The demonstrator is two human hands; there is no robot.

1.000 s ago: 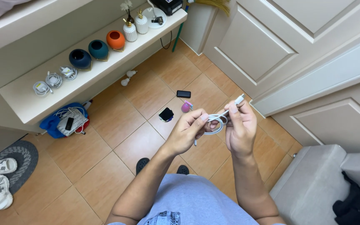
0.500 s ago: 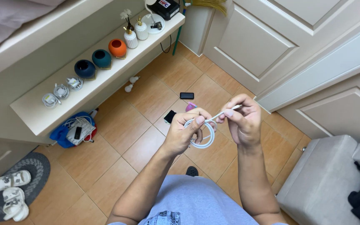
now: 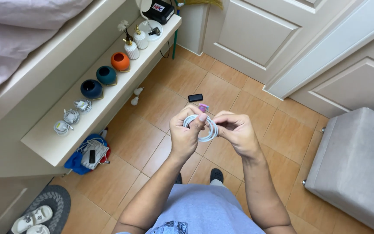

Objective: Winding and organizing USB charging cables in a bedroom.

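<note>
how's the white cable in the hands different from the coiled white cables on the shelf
The white cable is held in the air as one loose loop, pinched between the left hand and right hand; the shelf cables lie untouched on the shelf. The held loop looks wider and more open; the shelf ones are tighter small bundles. All are white and coiled.

Bright, even indoor light; soft shadows, wide-angle edge distortion

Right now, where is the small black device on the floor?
The small black device lies on the tiled floor at centre frame, just beyond the hands' coiled white cable, near the white door.
</note>
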